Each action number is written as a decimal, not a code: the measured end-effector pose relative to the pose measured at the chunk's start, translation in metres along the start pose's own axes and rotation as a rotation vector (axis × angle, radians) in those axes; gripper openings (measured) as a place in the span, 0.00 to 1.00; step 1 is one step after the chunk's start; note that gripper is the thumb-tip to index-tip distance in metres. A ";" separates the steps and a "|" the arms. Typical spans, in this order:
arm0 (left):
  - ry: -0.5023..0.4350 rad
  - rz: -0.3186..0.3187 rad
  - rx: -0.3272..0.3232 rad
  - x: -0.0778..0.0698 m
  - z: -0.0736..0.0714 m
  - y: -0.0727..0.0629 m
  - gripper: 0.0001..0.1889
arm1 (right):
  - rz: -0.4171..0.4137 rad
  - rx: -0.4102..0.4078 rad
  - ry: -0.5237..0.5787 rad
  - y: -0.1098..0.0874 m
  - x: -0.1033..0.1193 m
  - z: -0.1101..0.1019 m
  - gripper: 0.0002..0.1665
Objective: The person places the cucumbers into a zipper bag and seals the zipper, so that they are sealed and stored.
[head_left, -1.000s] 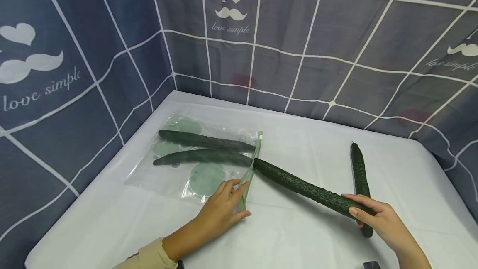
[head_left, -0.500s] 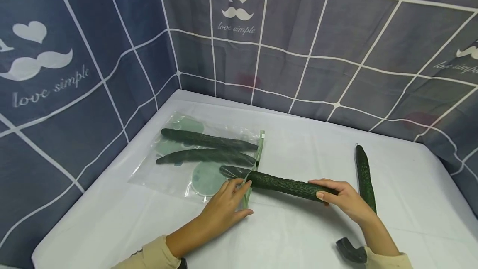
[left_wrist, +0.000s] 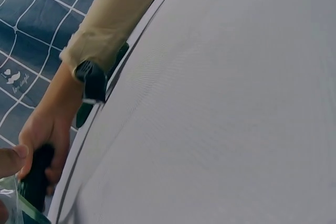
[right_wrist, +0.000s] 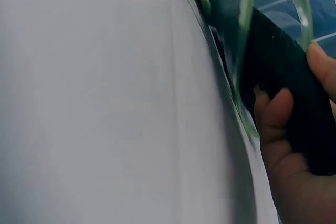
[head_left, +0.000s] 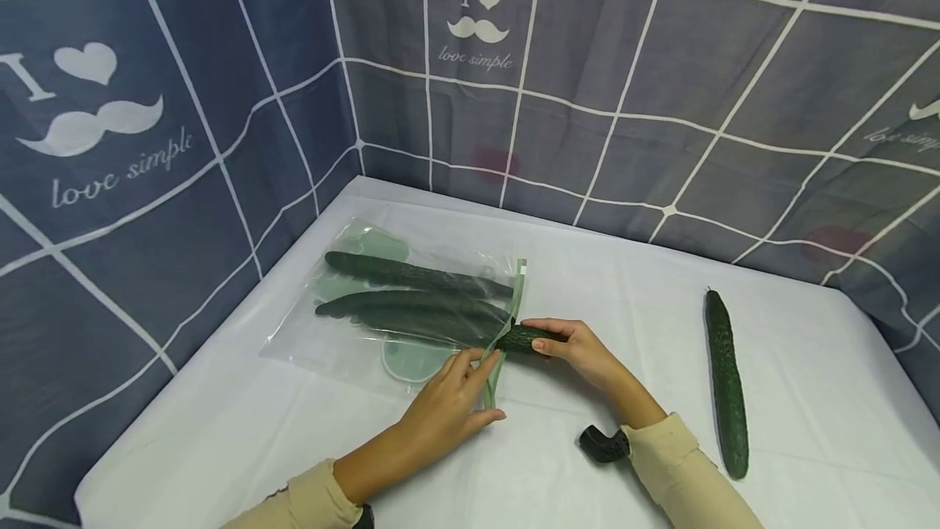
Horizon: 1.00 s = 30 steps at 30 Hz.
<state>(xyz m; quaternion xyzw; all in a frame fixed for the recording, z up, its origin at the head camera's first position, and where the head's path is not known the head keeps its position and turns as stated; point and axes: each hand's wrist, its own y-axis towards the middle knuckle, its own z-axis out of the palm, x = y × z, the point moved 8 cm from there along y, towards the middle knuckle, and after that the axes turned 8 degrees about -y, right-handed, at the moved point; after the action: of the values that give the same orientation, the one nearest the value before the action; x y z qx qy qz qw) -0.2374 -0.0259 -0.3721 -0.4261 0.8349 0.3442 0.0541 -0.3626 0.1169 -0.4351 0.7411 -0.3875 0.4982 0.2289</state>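
Observation:
A clear zip bag [head_left: 301,345] with a green closure strip and green printed spots lies on the left half of the table in the head view. Two cucumbers, the upper one [head_left: 389,270] and one below it, rest inside. My left hand [head_left: 441,411] holds the bag's mouth at the strip, index finger over the edge. With my right hand [head_left: 580,353] I grip the end of another cucumber [head_left: 523,339], most of which is inside the bag, overlapping the lower one. The right wrist view shows this dark cucumber [right_wrist: 278,61] passing between the parted green edges.
One more cucumber [head_left: 727,386] lies lengthwise on the white tablecloth [head_left: 808,398] to the right. Patterned grey-blue cloth [head_left: 573,55] hangs behind and at the left. A black device [head_left: 604,443] is worn at my right wrist.
My right hand has moved left, sliding the cucumber through the bag's mouth until only its end sticks out. The left hand stays at the strip. The cucumber at right is now fully visible.

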 end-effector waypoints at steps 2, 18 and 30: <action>-0.009 -0.003 0.008 -0.001 0.001 0.000 0.38 | -0.009 -0.001 0.019 0.008 0.001 0.005 0.26; 0.060 -0.010 -0.018 -0.003 0.001 0.000 0.33 | -0.006 -0.124 0.121 0.029 0.004 0.020 0.27; 0.103 -0.078 0.038 0.007 0.009 -0.004 0.38 | 0.020 -0.112 -0.310 0.018 0.007 0.010 0.25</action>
<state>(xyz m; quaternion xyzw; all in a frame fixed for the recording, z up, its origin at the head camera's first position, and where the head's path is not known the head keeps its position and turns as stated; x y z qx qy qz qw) -0.2405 -0.0263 -0.3842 -0.4742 0.8258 0.3036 0.0327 -0.3703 0.0969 -0.4336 0.7912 -0.4529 0.3577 0.2024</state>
